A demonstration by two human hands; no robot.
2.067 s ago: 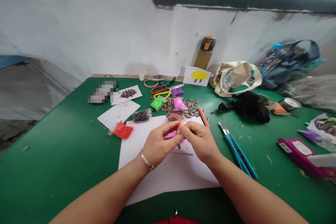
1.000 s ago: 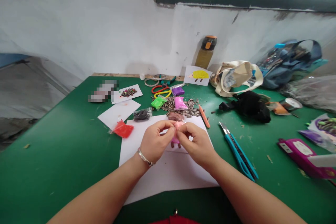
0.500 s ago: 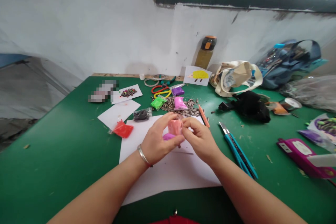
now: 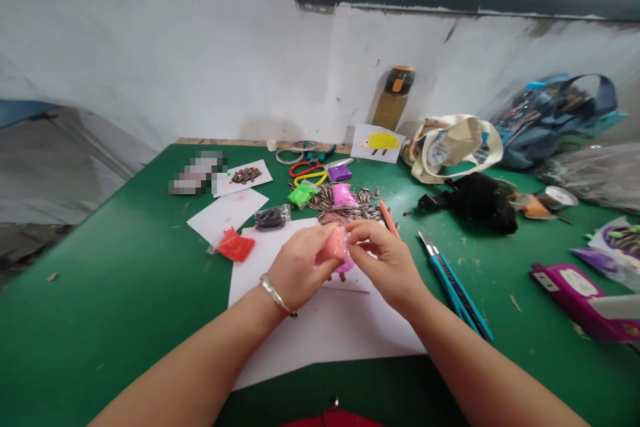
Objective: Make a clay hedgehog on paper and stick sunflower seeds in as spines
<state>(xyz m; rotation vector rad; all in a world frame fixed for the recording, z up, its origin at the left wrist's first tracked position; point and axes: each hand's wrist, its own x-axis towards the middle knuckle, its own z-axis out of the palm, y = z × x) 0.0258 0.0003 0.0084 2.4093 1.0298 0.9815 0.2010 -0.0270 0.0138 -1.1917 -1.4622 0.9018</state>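
Observation:
My left hand (image 4: pixel 305 260) is closed around a clear packet of salmon-pink modelling clay (image 4: pixel 335 247), holding it over the white paper (image 4: pixel 280 347). At the packet's right edge, my right hand (image 4: pixel 383 257) pinches the clear plastic between thumb and fingertips. Below the packet, partly hidden by my hands, a purple-pink shape (image 4: pixel 346 265) with brown legs lies on the paper. Just beyond the hands is a heap of striped sunflower seeds (image 4: pixel 323 199), with a green clay packet (image 4: pixel 303 195) and a pink clay packet (image 4: pixel 344 195) on it.
Red (image 4: pixel 236 245), black (image 4: pixel 273 217) and purple (image 4: pixel 340 172) clay packets lie around the paper. A teal utility knife (image 4: pixel 457 290) with its blade out is right of my right hand. Scissors (image 4: pixel 310 177), a hedgehog picture (image 4: pixel 379 143), a bottle (image 4: pixel 393 100) and a magenta glue gun (image 4: pixel 583 300) lie farther off.
The packet has turned and tipped in my left hand, whose fingers now wrap more of it. My right hand still pinches its edge. The view has shifted slightly.

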